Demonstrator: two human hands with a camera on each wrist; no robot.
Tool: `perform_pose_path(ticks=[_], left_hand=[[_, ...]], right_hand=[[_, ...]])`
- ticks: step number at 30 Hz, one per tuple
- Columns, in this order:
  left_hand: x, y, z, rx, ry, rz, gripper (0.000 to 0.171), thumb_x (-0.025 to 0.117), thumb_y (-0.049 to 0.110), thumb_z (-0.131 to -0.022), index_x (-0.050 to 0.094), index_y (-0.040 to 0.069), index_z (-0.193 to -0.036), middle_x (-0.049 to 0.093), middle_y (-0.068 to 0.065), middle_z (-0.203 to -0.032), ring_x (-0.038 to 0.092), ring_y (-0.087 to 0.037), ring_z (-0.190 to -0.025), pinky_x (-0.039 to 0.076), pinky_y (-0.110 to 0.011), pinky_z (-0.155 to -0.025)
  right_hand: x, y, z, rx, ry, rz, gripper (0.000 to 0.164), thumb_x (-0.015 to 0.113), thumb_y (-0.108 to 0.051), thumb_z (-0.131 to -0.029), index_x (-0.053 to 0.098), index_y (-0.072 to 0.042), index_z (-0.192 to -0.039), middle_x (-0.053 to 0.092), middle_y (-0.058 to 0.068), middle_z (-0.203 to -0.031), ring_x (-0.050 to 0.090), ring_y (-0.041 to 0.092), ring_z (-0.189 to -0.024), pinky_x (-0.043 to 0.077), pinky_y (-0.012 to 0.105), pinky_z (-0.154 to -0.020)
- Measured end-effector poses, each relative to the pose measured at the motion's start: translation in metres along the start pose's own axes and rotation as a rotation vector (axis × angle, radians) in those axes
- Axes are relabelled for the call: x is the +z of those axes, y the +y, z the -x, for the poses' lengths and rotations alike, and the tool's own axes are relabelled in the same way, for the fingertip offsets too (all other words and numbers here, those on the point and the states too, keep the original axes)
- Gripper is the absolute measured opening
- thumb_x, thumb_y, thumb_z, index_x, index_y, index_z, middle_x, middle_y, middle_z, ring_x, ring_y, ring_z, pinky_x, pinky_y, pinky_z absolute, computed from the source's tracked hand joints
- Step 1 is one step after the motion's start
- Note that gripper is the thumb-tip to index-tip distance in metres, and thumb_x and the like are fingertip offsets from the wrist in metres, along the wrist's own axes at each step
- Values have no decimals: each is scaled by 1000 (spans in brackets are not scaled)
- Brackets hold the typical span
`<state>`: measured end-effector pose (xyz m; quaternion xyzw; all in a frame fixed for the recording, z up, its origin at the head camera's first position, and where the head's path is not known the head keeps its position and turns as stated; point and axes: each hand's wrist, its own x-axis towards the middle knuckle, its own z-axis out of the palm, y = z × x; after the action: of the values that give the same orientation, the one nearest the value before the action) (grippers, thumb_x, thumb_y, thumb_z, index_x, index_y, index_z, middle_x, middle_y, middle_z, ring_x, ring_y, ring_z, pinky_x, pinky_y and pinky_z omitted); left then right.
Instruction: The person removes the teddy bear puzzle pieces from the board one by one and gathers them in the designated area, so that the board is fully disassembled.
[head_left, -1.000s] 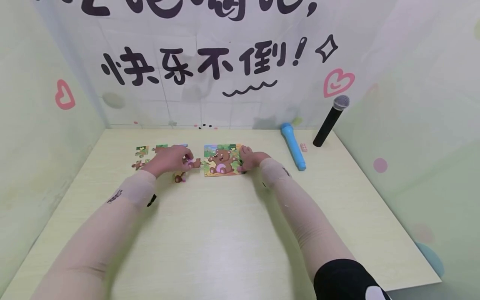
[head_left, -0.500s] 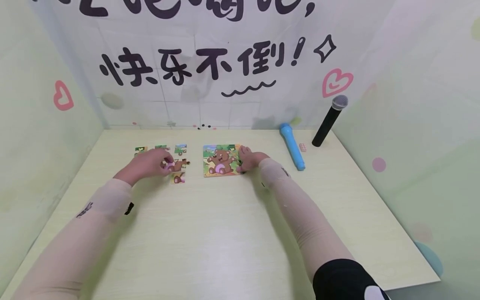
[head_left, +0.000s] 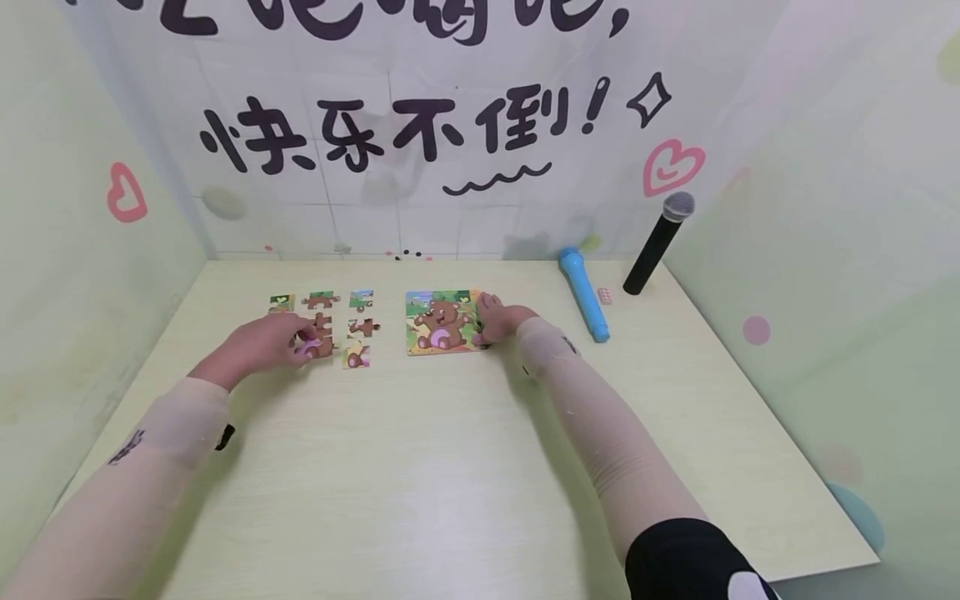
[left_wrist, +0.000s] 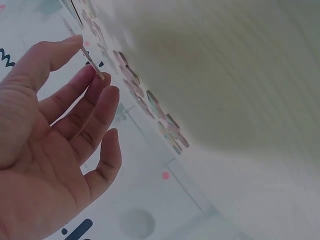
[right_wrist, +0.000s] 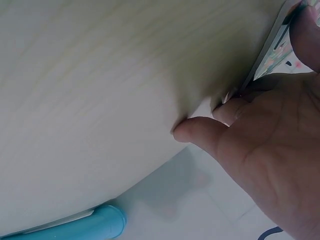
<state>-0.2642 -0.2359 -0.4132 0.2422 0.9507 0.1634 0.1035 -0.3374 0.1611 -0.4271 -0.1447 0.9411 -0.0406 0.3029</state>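
Observation:
My left hand (head_left: pixel 258 346) pinches a jigsaw puzzle piece (left_wrist: pixel 94 63) between thumb and fingertips, its thin edge turned to the left wrist camera. It is low over the left part of a loose group of bear puzzle pieces (head_left: pixel 363 327); the hand hides some of them. Right of the group lies a square bear picture board (head_left: pixel 442 323). My right hand (head_left: pixel 506 320) rests at the board's right edge, with the thumb (right_wrist: pixel 305 37) against the picture and the outer fingers extended by the table surface in the right wrist view.
A blue toy microphone (head_left: pixel 585 294) lies to the right of the board. Beside it is a small pink block (head_left: pixel 605 296). A black microphone (head_left: pixel 658 244) with a silver head stands near the back right corner. Printed cloth walls (head_left: pixel 420 217) border the table (head_left: pixel 450 467).
My left hand has moved left with its puzzle piece, away from the board and across the loose pieces, uncovering those in the right column. The right hand stays at the board's edge.

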Motion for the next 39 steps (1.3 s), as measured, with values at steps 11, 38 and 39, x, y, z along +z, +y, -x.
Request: perform_pose_path(ticks=[11, 38, 39], left_hand=[[13, -4, 5, -47, -51, 44, 27, 73, 11, -87, 68, 1, -112, 65, -8, -98, 56, -20, -81, 51, -40, -74], [14, 55, -37, 20, -11, 7, 37, 69, 22, -96, 65, 3, -128, 65, -14, -126, 62, -32, -113, 50, -53, -95], [15, 59, -42, 29, -10, 10, 38, 69, 22, -96, 65, 3, -128, 65, -14, -126, 62, -31, -112, 50, -52, -95]], right_hand=[[0, 0, 0, 0, -4, -1, 89, 47, -45, -106, -8, -2, -160, -13, 16, -168, -11, 29, -155, 2, 43, -124], [1, -2, 3, -10, 7, 21, 87, 45, -44, -106, -9, -3, -160, -13, 15, -168, -12, 26, -155, 1, 41, -124], [1, -2, 4, -16, 10, 28, 87, 45, -44, -106, -9, -2, -160, -13, 15, -168, -11, 27, -155, 2, 42, -124]])
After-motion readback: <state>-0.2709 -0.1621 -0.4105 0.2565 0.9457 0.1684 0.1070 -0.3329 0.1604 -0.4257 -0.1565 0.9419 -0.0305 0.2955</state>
